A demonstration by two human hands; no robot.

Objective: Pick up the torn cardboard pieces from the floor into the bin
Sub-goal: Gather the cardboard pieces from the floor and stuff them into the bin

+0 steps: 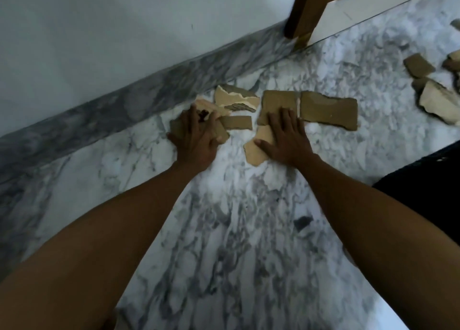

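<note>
Both hands lie flat, grip open with fingers spread, on torn cardboard pieces scattered over the marble floor point(224, 230) near the wall skirting point(104, 110). The left hand point(196, 138) presses a small cluster of pieces point(236, 100); the right hand point(286, 138) covers a pale piece point(256, 150) beside a large brown piece point(328, 110). More pieces point(420, 65) lie well apart at right, near a wooden leg point(306, 11).

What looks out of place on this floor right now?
Torn cardboard pieces litter the marble floor beside the baseboard, with more scraps at far right. Both hands press flat on pieces. No bin is in view.
</note>
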